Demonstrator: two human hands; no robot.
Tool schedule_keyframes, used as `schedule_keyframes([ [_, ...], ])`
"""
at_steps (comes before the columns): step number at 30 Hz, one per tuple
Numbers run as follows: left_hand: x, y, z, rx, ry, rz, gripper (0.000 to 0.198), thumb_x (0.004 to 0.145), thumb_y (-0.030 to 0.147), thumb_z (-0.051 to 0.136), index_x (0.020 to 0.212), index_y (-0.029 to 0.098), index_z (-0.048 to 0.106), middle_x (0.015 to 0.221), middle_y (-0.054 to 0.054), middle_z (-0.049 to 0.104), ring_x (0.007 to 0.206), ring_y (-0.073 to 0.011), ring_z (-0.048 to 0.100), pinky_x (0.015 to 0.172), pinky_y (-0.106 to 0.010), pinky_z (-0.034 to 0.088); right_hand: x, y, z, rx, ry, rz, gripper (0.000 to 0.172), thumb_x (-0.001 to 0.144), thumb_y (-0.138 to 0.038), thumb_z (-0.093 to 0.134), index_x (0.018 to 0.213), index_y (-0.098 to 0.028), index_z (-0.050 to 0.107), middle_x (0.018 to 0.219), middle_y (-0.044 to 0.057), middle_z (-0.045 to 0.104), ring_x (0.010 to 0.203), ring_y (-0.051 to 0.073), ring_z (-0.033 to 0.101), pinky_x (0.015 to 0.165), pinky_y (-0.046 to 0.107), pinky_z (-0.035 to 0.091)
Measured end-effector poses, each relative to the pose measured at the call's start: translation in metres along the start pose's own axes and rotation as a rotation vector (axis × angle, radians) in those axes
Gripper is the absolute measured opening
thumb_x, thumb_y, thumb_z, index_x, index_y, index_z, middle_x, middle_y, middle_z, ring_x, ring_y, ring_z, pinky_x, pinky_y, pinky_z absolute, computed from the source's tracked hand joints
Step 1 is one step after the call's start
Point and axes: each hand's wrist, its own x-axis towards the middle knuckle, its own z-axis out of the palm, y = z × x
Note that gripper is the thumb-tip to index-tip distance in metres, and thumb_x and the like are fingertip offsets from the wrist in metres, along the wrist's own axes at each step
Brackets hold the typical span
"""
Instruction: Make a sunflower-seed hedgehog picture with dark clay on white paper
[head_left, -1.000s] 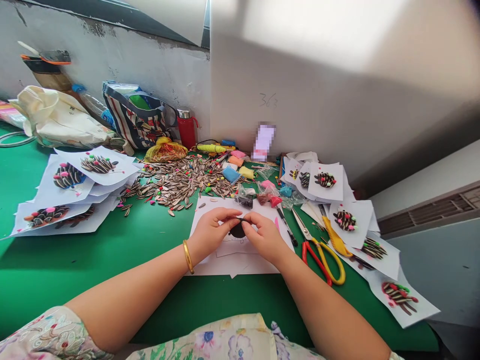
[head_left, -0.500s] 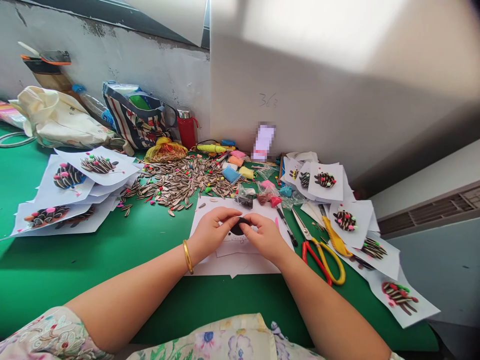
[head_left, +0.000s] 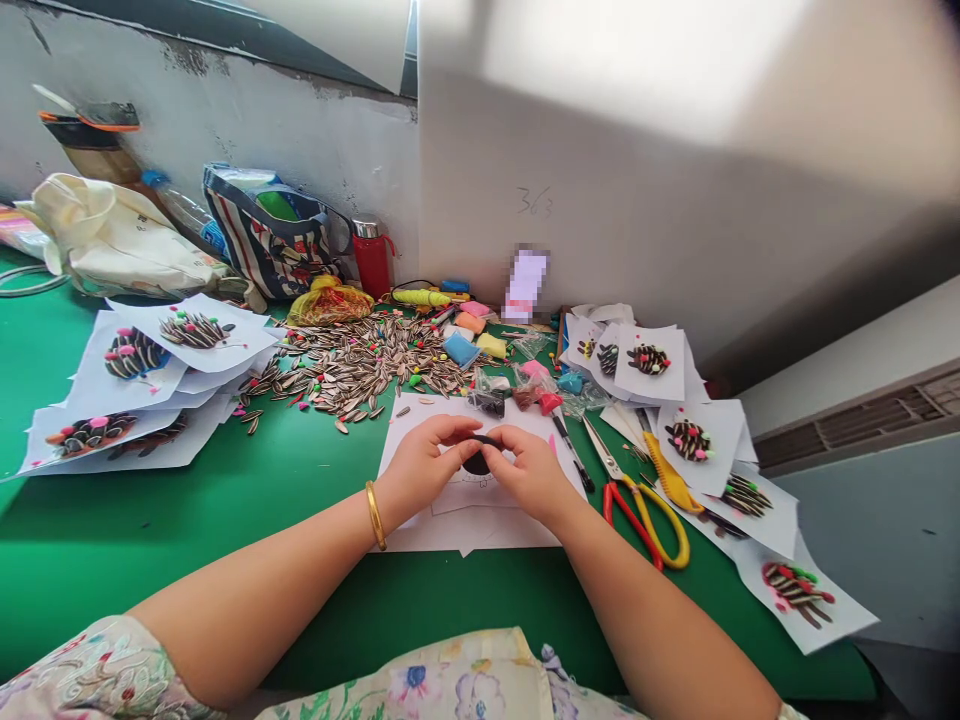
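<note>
I see the left hand (head_left: 424,462) and right hand (head_left: 534,476) pinching black clay (head_left: 477,463) in their fingers. White paper (head_left: 491,530) lies beneath them, scissors (head_left: 611,462) off to their right.

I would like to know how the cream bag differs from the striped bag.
The cream bag lies slumped, while the striped bag stands leaning. The cream bag is mostly plain; the striped bag has dark and white stripes. The cream bag spreads wider across the picture than the striped bag. Both rest on the green table near the wall.
</note>
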Motion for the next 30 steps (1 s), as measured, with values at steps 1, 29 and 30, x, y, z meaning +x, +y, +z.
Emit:
schedule_keyframes([
  [1,-0.0002,0.0006,0.0001,0.006,0.000,0.002,0.018,0.082,0.033,0.063,0.091,0.020,0.071,0.090,-0.004,0.072,0.084,-0.0184,0.066,0.078,-0.031,0.054,-0.0002,-0.0003,0.0004,0.003,-0.009,0.000,0.017,0.088,-0.029,0.053,0.091,-0.021,0.068,0.089,0.001,0.071,0.084,0.018,0.063,0.077,0.029,0.048],
  [29,0.0001,0.0066,0.0000,-0.126,-0.013,-0.142,0.020,0.078,0.036,0.066,0.082,0.017,0.068,0.082,-0.005,0.071,0.076,-0.0180,0.066,0.069,-0.029,0.055,-0.0001,-0.0027,0.0004,0.037,-0.032,-0.005,0.016,0.087,-0.029,0.056,0.090,-0.021,0.070,0.087,0.001,0.072,0.081,0.018,0.064,0.073,0.028,0.049],
  [30,0.0000,0.0068,-0.0002,-0.120,-0.005,-0.140,0.019,0.079,0.036,0.065,0.081,0.017,0.068,0.081,-0.004,0.071,0.076,-0.0178,0.066,0.069,-0.029,0.055,-0.0002,-0.0028,0.0003,0.043,-0.039,-0.011,0.017,0.087,-0.030,0.057,0.092,-0.021,0.070,0.089,0.002,0.072,0.083,0.018,0.064,0.074,0.028,0.049],
])
